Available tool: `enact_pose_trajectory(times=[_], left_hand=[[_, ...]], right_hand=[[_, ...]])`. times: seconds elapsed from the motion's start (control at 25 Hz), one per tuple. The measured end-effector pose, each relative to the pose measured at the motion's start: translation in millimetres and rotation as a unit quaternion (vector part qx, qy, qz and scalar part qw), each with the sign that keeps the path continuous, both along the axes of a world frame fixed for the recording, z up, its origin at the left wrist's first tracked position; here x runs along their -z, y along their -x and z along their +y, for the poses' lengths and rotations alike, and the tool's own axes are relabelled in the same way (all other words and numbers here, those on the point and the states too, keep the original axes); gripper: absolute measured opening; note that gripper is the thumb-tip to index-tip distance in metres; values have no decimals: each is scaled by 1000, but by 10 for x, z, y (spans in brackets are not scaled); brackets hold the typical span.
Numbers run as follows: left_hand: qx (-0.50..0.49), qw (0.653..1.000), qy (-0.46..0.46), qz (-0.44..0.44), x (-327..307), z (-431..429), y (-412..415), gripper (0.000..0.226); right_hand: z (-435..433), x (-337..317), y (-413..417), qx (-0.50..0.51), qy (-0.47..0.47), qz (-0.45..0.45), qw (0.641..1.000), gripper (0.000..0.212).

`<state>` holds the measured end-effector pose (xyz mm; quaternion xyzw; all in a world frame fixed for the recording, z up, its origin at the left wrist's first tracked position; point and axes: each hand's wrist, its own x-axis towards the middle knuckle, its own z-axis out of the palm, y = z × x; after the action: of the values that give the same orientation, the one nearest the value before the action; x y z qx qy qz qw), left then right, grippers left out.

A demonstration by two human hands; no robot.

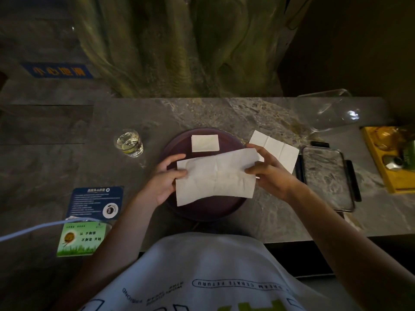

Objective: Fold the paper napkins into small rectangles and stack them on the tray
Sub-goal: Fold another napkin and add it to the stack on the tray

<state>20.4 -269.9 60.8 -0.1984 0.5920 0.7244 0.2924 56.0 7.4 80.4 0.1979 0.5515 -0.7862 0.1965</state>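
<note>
A round dark purple tray (179, 212) lies in front of me on the stone table. One small folded white napkin (205, 143) sits at the tray's far side. Above the tray I hold a larger white napkin (215, 178), half folded, its upper flap bent toward me. My left hand (164, 178) pinches its left edge, thumb on top. My right hand (269, 171) pinches its right edge. An unfolded creased napkin (278, 149) lies on the table to the right of the tray, partly behind my right hand.
A glass of water (129, 143) stands left of the tray. A clear lidded container (325, 178) and a glass dish (330, 111) are at the right, with a yellow box (390, 158) beyond. Printed cards (89, 218) and a white cable (33, 230) lie near left.
</note>
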Motion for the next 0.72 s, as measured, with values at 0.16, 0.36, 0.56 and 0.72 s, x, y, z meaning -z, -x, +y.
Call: enact_pose_trajectory(times=[0.16,0.36,0.56,0.72], left_hand=[[-16,1000,-18,-14,2,-39,22,41],[-5,1000,-30,-9,-51,-52,24,40],[30,999,-35,16,-70,-78,3,46],[30,998,-50,35,-62,-109,-3,52]], right_hand=[[64,13,-8,-2,-6,12,1000,53],[52,-11,38,3,-93,18,995,25],[51,-41,79,-18,-130,39,991,26],[27,-52,111,-19,-175,97,980,36]])
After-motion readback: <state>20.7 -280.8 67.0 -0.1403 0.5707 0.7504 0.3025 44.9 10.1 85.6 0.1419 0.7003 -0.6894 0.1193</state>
